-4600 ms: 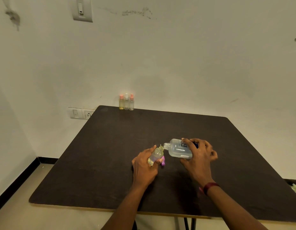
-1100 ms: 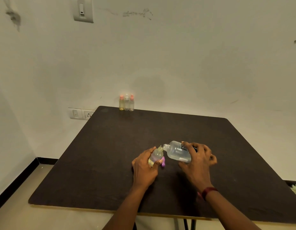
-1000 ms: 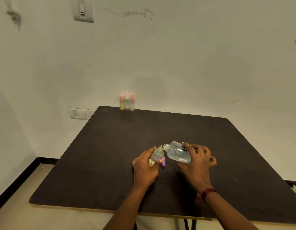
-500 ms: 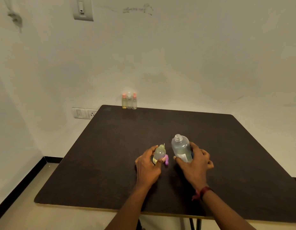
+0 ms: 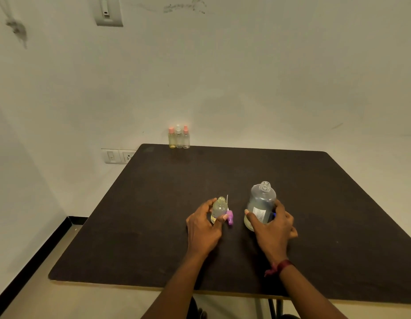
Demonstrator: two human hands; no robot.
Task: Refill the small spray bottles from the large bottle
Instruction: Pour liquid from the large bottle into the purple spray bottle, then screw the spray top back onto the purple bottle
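Observation:
A small clear bottle (image 5: pixel 219 208) with its neck uncapped stands upright on the dark table (image 5: pixel 154 226), wrapped by my left hand (image 5: pixel 204 229). A purple spray head (image 5: pixel 230 217) with its white tube lies against that bottle's right side. The large clear bottle (image 5: pixel 261 202), uncapped and holding some liquid, stands upright on the table to the right, held around its lower body by my right hand (image 5: pixel 272 229). The two bottles are apart.
Three small spray bottles (image 5: pixel 179 137) with pink and clear caps stand in a row at the table's far edge against the white wall. Wall sockets (image 5: pixel 118 156) sit left of the table. The near table edge (image 5: pixel 167 287) runs below my forearms.
The large bottle has gone from tilted with its mouth at the small bottle's neck to upright on the table, away to the right. The small bottle now stands straight.

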